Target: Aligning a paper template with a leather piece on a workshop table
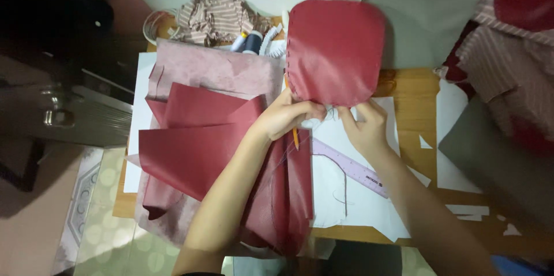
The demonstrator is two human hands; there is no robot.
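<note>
Red fabric panel (336, 51) held up by its lower edge in both hands, above the wooden table (412, 88).

Left hand (287, 115) pinches the panel's bottom-left corner, fingers closed on the cloth, with a yellow pencil (295, 135) poking out below it; right hand (367, 126) grips the bottom edge just beside it, the two hands close together but not touching. Under them lie white paper sheets (346, 195) and a lilac ruler (352, 167). Left of the hands spreads a heap of dark red fabric pieces (190, 149); behind stand thread spools (247, 42) and striped cloth (213, 17).
</note>
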